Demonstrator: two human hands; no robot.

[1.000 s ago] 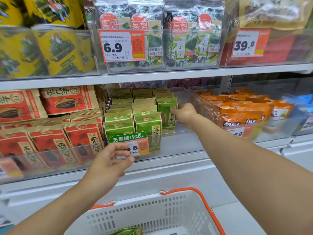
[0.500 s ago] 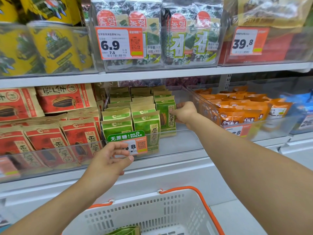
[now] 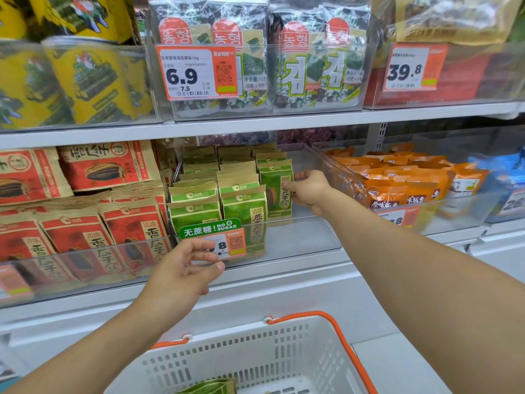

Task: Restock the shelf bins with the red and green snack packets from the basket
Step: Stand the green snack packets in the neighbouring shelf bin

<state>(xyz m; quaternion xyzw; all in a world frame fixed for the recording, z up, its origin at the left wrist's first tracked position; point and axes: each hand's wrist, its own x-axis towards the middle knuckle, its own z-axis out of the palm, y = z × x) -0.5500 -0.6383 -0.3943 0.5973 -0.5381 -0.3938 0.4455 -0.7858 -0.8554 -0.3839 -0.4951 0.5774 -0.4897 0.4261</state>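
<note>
Green packet (image 3: 275, 191) upright, face forward

Location: a retail shop, snack aisle. I stand facing white shelving (image 3: 255, 122) fitted with clear plastic bins (image 3: 298, 240), each holding rows of identical packaged goods: red packets (image 3: 76, 240), green packets (image 3: 244, 206), orange packets (image 3: 397, 189) and seaweed packs (image 3: 318, 61). Printed price tags are fixed to the bin fronts, reading 6.9 (image 3: 196, 72) and 39.8 (image 3: 412, 68), with QR codes. A white shopping basket (image 3: 255, 356) with orange handles sits below me.
</note>
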